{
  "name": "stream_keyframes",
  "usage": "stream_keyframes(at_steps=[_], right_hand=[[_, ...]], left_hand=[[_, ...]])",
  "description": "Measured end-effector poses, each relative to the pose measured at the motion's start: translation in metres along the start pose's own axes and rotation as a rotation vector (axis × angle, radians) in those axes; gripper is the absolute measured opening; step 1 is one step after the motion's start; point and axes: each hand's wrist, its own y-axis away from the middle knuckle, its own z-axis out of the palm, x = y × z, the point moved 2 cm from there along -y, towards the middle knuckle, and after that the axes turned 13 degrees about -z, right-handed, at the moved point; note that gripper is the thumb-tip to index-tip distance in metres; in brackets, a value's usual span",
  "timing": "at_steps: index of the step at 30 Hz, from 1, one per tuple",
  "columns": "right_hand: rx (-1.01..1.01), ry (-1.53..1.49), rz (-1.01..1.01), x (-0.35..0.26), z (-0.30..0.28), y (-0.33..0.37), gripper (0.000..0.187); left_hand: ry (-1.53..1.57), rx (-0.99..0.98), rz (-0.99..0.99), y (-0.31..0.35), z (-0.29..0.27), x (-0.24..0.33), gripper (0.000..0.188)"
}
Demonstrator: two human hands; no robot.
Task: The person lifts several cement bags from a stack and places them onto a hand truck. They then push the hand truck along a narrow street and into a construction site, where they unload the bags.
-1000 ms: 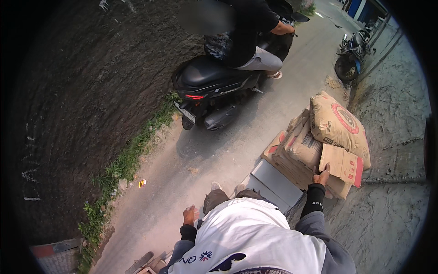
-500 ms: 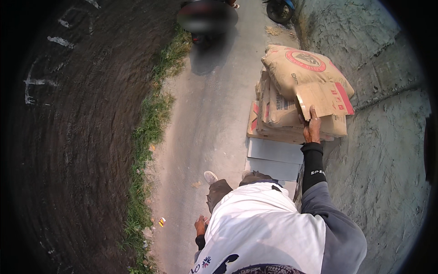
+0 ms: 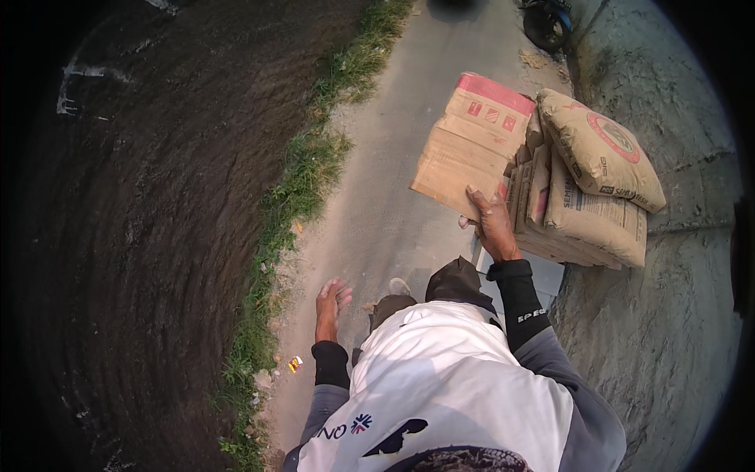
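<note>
Cardboard piece (image 3: 472, 149), brown with red end band, at 12 o'clock of the white shirt (image 3: 464, 370), over the road (image 3: 377, 212). Right hand (image 3: 494, 224) grips its 6 o'clock corner. Sack pile (image 3: 598, 224) at the cardboard's 4 o'clock. Left hand (image 3: 332, 303) empty, fingers loosely extended; small yellow wrapper (image 3: 295, 364) at its 7 o'clock.

Place: narrow outdoor lane (image 3: 385, 189)
Left: dark rough wall (image 3: 173, 220), grass verge (image 3: 297, 185)
Right: rough grey wall (image 3: 653, 354)
Upper right: motorcycle wheel (image 3: 544, 28)
</note>
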Motion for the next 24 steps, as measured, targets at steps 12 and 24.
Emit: stream_keyframes(at_steps=[12, 24], right_hand=[[-0.388, 0.179, 0.388, 0.076, 0.06, -0.04, 0.043], [-0.352, 0.156, 0.35, 0.039, 0.0, -0.217, 0.053]], left_hand=[[0.117, -0.517, -0.128, -0.035, 0.159, 0.098, 0.057], [0.156, -0.269, 0.017, -0.117, 0.274, 0.227, 0.045]])
